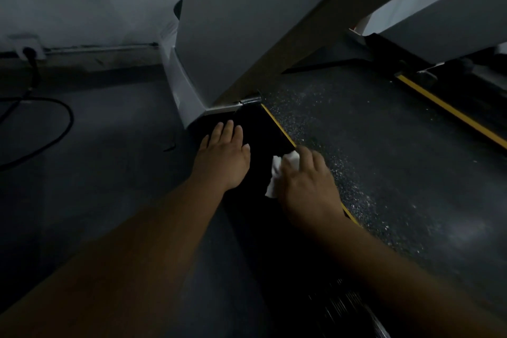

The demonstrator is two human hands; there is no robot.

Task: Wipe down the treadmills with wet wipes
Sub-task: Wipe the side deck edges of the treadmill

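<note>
Dim grey flooring surrounds the treadmill (384, 162), whose black side rail (260, 129) runs from near to far. Our left hand (223, 158) lies flat on that rail, fingers straight and close together, just short of the grey upright (219, 35). Our right hand (308, 186) curls its fingers over the bunched wet wipe (275, 175) and presses it on the rail beside the yellow stripe (277, 123). White folds poke out left of the fingers. Motion blur smears this hand, and we cannot make out its thumb. Far left, a cable (59, 134) loops across the floor.
</note>
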